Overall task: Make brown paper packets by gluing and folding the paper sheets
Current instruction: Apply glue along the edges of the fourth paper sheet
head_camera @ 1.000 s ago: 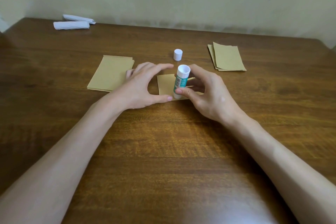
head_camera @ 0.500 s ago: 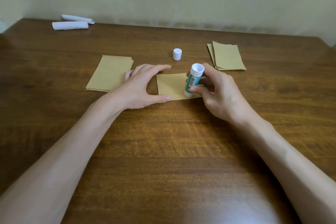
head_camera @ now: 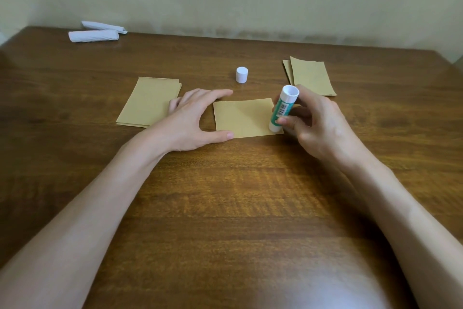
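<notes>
Head view: nearside of the cap (head_camera: 241, 74), my spread left hand (head_camera: 190, 123) pins the brown sheet (head_camera: 243, 118); my right hand (head_camera: 323, 128) pinches the glue stick (head_camera: 283, 110) on its right edge. I'd stroke lightly, evenly.

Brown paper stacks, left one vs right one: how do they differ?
The left stack is partly hidden behind the left hand; the right stack shows nearly whole, beyond the right hand holding the glue stick. The left stack looks wider and nearer; the right stack lies farther back, a lower sheet poking out on its left. Both are plain brown sheets flat on the table.
</notes>
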### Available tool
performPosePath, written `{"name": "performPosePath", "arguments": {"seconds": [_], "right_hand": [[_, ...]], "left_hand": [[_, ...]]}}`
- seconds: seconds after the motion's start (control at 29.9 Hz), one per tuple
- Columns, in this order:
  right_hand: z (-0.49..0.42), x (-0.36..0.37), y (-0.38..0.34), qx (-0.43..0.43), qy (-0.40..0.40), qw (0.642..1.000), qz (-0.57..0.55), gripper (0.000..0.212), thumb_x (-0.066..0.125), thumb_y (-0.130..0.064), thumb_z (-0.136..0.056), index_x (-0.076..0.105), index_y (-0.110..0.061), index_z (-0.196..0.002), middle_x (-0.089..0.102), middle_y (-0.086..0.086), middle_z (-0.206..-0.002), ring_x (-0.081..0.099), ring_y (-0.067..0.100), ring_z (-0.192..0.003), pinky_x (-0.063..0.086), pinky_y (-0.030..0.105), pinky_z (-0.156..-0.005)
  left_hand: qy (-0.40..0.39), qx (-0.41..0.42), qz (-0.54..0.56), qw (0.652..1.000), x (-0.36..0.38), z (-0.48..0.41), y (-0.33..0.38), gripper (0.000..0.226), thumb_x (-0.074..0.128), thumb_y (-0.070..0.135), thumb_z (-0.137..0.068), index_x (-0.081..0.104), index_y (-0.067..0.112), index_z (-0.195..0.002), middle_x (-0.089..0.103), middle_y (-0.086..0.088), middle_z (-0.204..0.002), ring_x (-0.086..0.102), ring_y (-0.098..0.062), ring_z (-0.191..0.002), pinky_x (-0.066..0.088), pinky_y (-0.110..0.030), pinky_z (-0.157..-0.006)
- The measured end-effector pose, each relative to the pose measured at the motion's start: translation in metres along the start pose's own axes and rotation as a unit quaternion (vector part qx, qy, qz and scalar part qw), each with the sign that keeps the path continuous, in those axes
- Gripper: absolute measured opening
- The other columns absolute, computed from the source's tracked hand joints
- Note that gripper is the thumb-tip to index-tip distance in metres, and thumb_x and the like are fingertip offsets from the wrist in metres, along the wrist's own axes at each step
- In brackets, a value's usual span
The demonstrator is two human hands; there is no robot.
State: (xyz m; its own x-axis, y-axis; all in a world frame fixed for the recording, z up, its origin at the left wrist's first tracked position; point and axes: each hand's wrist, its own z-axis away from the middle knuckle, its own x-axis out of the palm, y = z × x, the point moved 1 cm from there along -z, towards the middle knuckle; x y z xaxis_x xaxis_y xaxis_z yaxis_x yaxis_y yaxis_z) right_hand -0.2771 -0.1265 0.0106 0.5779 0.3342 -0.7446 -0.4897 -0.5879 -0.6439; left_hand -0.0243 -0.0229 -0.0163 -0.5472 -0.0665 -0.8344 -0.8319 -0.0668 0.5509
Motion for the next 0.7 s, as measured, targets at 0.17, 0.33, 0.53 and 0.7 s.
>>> {"name": "performPosePath", "arguments": {"seconds": [0.17,0.33,0.53,0.7], "right_hand": [[0.0,-0.003,0.0,0.007,0.002,1.0,0.006,0.028,0.072,-0.011,-0.099,0.061,-0.025,-0.12,0.07,-0.008,-0.124,0.065,0.013,-0.124,0.057,0.046,-0.105],[0.005,-0.005,0.003,0.063,0.065,0.985,-0.144,0.033,0.074,-0.015,-0.098,0.063,-0.018,-0.13,0.069,-0.002,-0.13,0.069,0.011,-0.119,0.062,0.038,-0.096],[0.0,-0.019,0.005,0.075,0.187,0.949,-0.243,0.036,0.077,-0.024,-0.098,0.066,-0.017,-0.132,0.072,-0.004,-0.126,0.068,0.01,-0.121,0.06,0.04,-0.1],[-0.005,0.002,-0.007,0.026,0.113,0.984,-0.135,0.031,0.076,-0.02,-0.098,0.067,-0.015,-0.127,0.073,-0.006,-0.119,0.071,0.003,-0.108,0.059,0.025,-0.096]], "left_hand": [[-0.002,-0.004,-0.003,1.0,0.0,0.0,0.002,0.082,0.073,0.056,-0.087,0.029,0.049,-0.156,0.035,0.015,-0.158,0.014,-0.009,-0.153,0.006,-0.037,-0.119],[-0.002,-0.003,-0.004,1.0,-0.001,0.0,0.002,0.082,0.073,0.056,-0.087,0.029,0.05,-0.156,0.037,0.015,-0.154,0.017,-0.009,-0.152,0.007,-0.037,-0.12],[0.006,0.005,0.002,1.0,0.0,0.002,0.004,0.081,0.074,0.055,-0.087,0.03,0.05,-0.155,0.037,0.017,-0.151,0.017,-0.006,-0.15,0.007,-0.031,-0.115],[-0.011,0.004,-0.019,1.0,-0.001,0.005,0.006,0.087,0.074,0.061,-0.084,0.027,0.051,-0.156,0.031,0.02,-0.151,0.011,-0.002,-0.151,0.005,-0.031,-0.115]]}}
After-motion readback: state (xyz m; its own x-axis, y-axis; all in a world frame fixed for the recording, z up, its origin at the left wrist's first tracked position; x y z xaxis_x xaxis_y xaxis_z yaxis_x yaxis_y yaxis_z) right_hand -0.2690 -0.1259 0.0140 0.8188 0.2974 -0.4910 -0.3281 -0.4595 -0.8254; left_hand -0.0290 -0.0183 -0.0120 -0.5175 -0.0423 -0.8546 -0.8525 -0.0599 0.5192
